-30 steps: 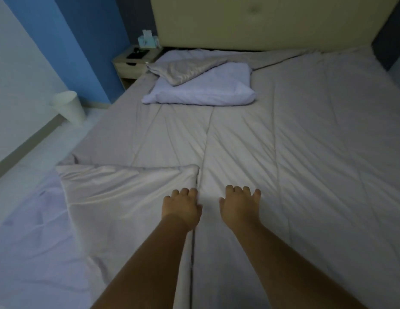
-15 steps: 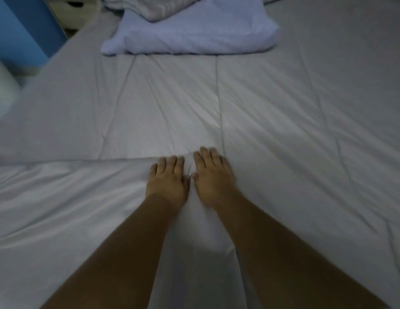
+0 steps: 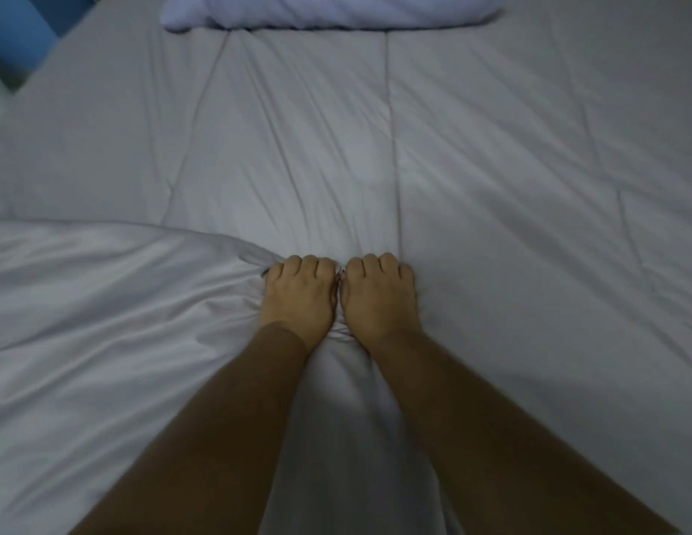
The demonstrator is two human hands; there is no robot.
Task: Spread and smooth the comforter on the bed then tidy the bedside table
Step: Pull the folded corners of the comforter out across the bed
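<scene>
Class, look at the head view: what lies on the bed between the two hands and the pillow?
Only comforter. In the head view, the stretch from the left hand and right hand to the pillow holds just creased fabric.

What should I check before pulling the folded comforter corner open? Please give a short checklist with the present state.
1. Left hand closed on the comforter fold: ok.
2. Right hand closed on the fold: ok.
3. Hands side by side at the corner: ok.
4. Corner already spread flat: not ok, it lies folded back.
5. Pillow clear of the fold: ok.
6. Bedside table tidy: cannot tell, out of view.
</scene>
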